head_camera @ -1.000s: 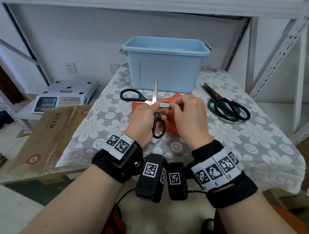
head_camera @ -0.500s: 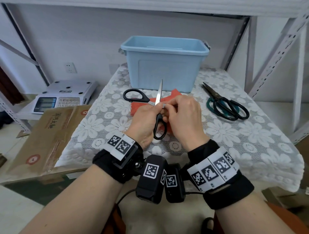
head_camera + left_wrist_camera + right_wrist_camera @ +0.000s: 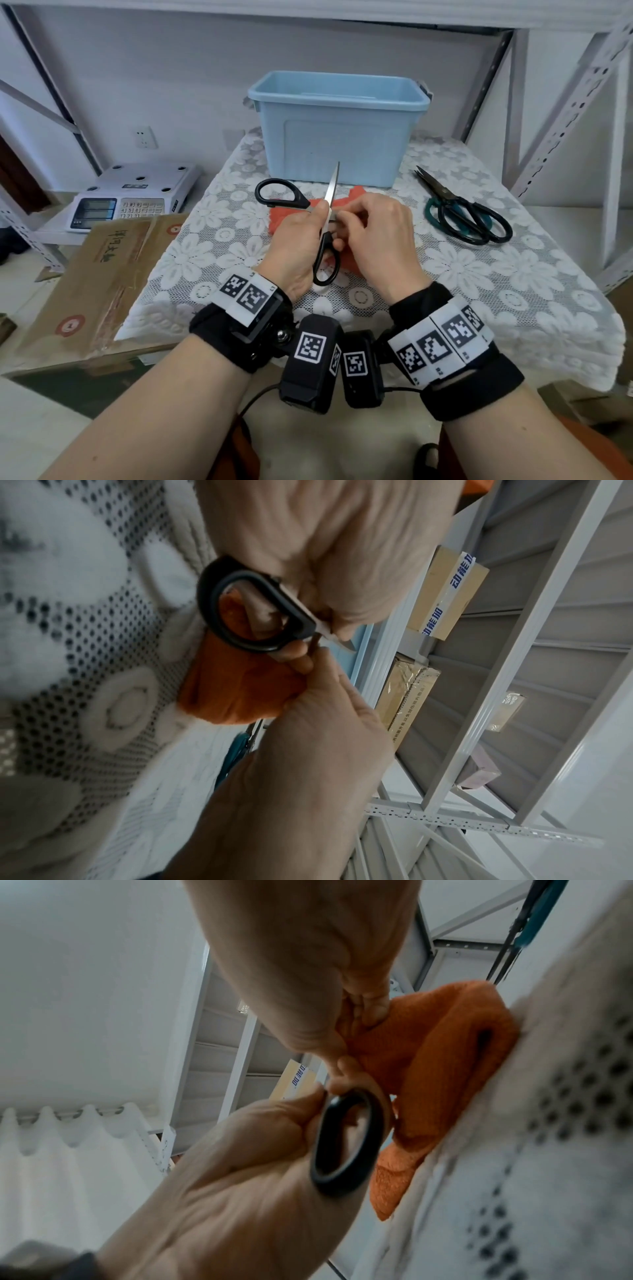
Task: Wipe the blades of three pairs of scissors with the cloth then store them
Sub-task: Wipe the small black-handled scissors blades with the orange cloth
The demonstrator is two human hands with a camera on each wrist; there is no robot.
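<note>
Black wristbands (image 3: 239, 329) carry white square-coded tags and 2 black cameras (image 3: 310, 363).

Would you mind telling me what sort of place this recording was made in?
Probably a storeroom or small warehouse: grey slotted-steel shelving frames the lace-covered table, taped cardboard boxes sit on the racks, and a price-computing scale stands nearby.

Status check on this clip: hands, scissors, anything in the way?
Left hand grips open black scissors. Right hand pinches one blade. Orange cloth lies underneath. Nothing in the way.
</note>
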